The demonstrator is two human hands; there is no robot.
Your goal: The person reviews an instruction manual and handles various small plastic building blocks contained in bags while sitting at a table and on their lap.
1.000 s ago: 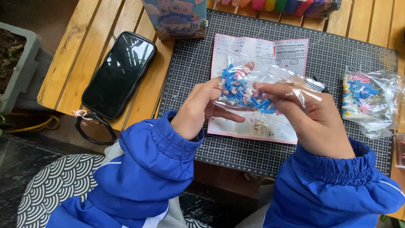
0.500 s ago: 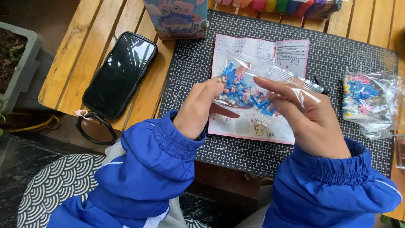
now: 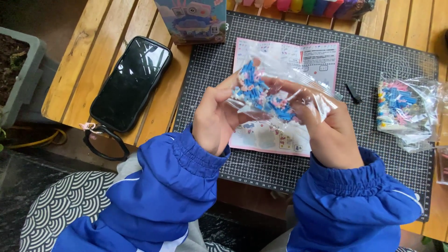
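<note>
Both hands hold one clear plastic bag of small blue and pink bricks above the black cutting mat. My left hand pinches the bag's left end. Gripping its right end is my right hand. Under the bag lies a pink instruction leaflet, partly hidden by it and the hands. Both arms wear blue sleeves.
A second clear bag of bricks lies on the mat at the right, a small black tool beside the leaflet. A black phone with a looped strap rests on the wooden slat table. A printed box stands behind; a grey planter sits left.
Both hands have shifted slightly with the bag and drawn closer together; the bag now looks more crumpled between them. Nothing else on the table has moved.
</note>
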